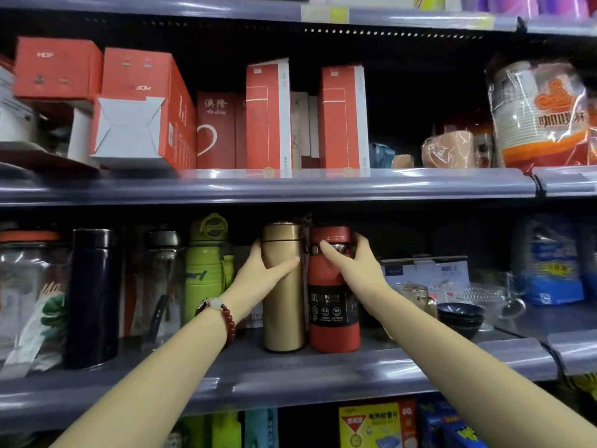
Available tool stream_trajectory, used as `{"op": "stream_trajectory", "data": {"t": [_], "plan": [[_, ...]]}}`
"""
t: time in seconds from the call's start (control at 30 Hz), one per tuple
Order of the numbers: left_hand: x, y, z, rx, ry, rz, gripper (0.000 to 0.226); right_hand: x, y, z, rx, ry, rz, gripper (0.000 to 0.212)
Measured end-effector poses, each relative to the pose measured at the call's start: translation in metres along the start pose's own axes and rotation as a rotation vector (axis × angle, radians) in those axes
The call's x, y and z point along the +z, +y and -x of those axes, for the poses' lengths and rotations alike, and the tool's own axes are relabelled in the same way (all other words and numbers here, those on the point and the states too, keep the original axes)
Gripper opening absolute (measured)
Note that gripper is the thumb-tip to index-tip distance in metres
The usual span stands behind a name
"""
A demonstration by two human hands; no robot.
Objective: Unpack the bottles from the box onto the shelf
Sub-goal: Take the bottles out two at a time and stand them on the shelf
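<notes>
The left hand [265,270] gripped the gold flask [283,286]; the right hand [352,263] gripped the red flask [334,289], both upright near the shelf's front edge [290,376]. Best to slide them back together, bases flat, before letting go.

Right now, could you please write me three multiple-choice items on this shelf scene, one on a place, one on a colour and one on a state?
1. Where does the red cylindrical flask stand?
A. right of the gold metal flask
B. on the upper shelf
C. left of the green plastic bottle

2. What colour is the bead bracelet on the left wrist?
A. blue
B. dark red
C. yellow

3. What is the left hand doing?
A. hanging idle
B. gripping the gold flask
C. holding a red carton

Answers: 1 A, they stand side by side on the middle shelf; 2 B, the beads show dark red; 3 B, thumb and fingers wrap its body, while the right hand grips the red flask's top.
</notes>
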State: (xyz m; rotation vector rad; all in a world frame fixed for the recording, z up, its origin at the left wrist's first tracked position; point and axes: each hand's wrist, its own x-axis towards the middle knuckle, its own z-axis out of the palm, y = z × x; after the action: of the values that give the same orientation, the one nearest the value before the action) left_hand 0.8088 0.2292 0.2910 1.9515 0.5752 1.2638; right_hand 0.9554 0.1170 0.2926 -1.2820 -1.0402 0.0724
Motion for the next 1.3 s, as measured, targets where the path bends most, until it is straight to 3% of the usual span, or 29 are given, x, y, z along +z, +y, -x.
{"op": "stream_trajectory", "data": {"t": [0.1,0.37,0.53,0.7,0.77,0.83,0.9,1.1,1.2,1.3], "plan": [[-0.005,-0.019,0.017,-0.078,-0.028,-0.028,0.108,-0.01,0.016,0.019,0.073,-0.068,0.036,0.107],[0.0,-0.04,0.036,-0.161,-0.102,-0.059,0.096,-0.009,0.045,0.035,0.165,-0.173,0.159,0.074],[0.001,-0.044,0.036,-0.159,-0.078,-0.066,0.113,-0.004,0.048,0.036,0.107,-0.159,0.161,0.079],[0.012,-0.037,0.036,-0.162,0.054,-0.191,0.127,-0.002,0.048,0.037,0.113,-0.162,0.153,0.082],[0.011,-0.036,0.034,-0.163,0.059,-0.211,0.12,-0.003,0.046,0.04,0.103,-0.176,0.162,0.085],[0.008,-0.033,0.035,-0.152,0.037,-0.152,0.091,-0.004,0.046,0.04,0.08,-0.172,0.185,0.085],[0.001,-0.033,0.034,-0.17,-0.01,-0.072,0.079,-0.003,0.046,0.039,0.09,-0.181,0.181,0.079],[-0.017,-0.042,0.032,-0.302,-0.114,0.319,0.084,-0.005,0.049,0.031,0.113,-0.373,-0.015,0.06],[-0.011,-0.042,0.036,-0.258,-0.128,0.242,0.075,-0.004,0.047,0.033,0.112,-0.394,-0.045,0.065],[-0.004,-0.046,0.036,-0.195,-0.085,0.051,0.098,0.001,0.047,0.036,0.093,-0.312,0.061,0.071]]}}
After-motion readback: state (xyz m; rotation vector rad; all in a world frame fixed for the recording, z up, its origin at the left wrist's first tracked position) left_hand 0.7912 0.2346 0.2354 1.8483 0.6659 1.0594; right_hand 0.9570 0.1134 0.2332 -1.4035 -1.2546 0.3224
